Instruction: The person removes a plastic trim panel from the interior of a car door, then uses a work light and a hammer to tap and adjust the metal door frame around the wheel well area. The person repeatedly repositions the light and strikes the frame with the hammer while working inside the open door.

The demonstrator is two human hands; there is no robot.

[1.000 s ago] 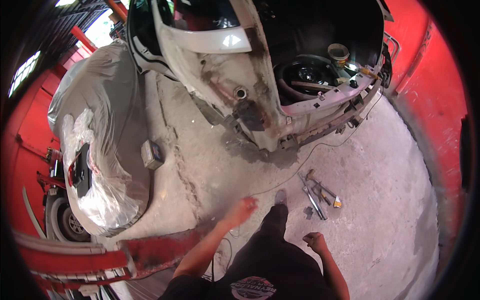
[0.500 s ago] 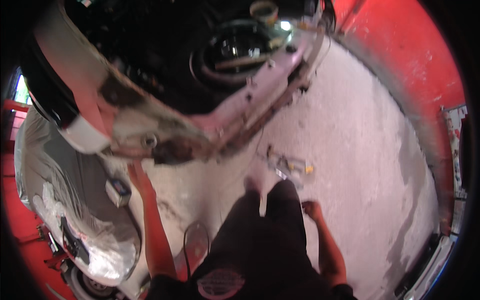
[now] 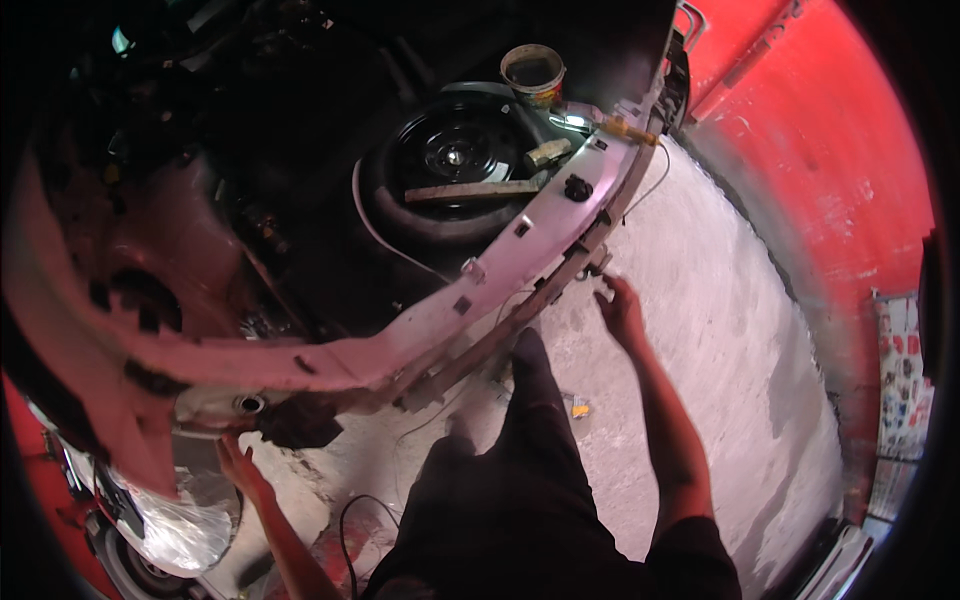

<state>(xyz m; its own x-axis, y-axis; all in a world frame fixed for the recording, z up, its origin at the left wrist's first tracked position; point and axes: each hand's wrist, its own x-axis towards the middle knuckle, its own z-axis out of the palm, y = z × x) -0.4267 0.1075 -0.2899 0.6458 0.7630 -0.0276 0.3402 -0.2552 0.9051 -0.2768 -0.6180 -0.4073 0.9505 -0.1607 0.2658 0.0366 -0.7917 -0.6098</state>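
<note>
The rear end of a car body stands before me, its bare pinkish-white rear panel (image 3: 420, 340) curving across the view. My left hand (image 3: 243, 468) reaches up under the rear corner, fingers stretched out beside a pale section with a round hole (image 3: 250, 404). Whether those fingertips touch the metal I cannot tell. Close to the lower edge of the panel on the right is my right hand (image 3: 622, 308), thumb and fingers apart with nothing in them. Just above it a small dark bracket (image 3: 598, 265) sticks out.
In the trunk lie a black spare wheel (image 3: 450, 150), a wooden stick (image 3: 470, 191) and a tub (image 3: 533, 72). A lit lamp with a yellow handle (image 3: 628, 131) rests on the panel, its cord hanging down. A plastic-covered vehicle (image 3: 185, 530) stands left; a red wall (image 3: 830, 150) rises right.
My view has come closer to the trunk. My right hand has risen from beside my leg to the panel's edge and its fingers have parted. My left hand stays near the rear corner.
</note>
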